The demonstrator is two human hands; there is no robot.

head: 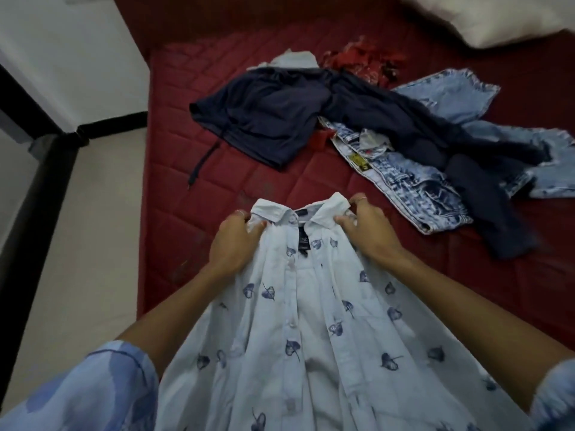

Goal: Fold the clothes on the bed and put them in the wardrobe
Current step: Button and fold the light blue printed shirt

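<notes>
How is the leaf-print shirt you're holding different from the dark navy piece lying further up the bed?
The leaf-print shirt is pale blue with dark leaf motifs; the navy garment is plain and dark. The shirt is held up near its collar by the left hand and right hand; the navy garment lies untouched, crumpled on the red mattress. The shirt has a collar and buttons; the navy garment shows a dangling drawstring. Neither is folded yet.
</notes>
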